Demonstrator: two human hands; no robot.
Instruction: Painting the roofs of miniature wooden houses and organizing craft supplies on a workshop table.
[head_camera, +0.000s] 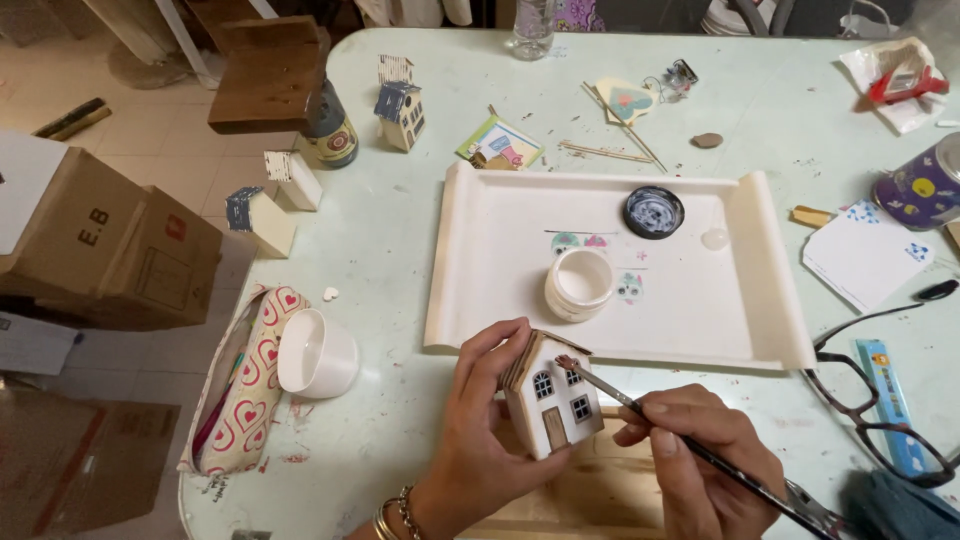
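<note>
Right hand (700, 450) grip pinches paintbrush (690, 445), tip on small house (550, 400); left hand (480, 430) clasps house.

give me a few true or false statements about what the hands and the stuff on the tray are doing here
1. The left hand holds a small white model house. True.
2. The right hand holds a pair of scissors. False: it holds a thin paintbrush, its tip at the house's roof edge.
3. A small open white jar stands on the white tray. True.
4. The dark round lid lies on the floor. False: it lies on the tray, near its far edge.
5. The white cup sits inside the tray. False: it stands on the table left of the tray, beside a heart-patterned pouch.
</note>
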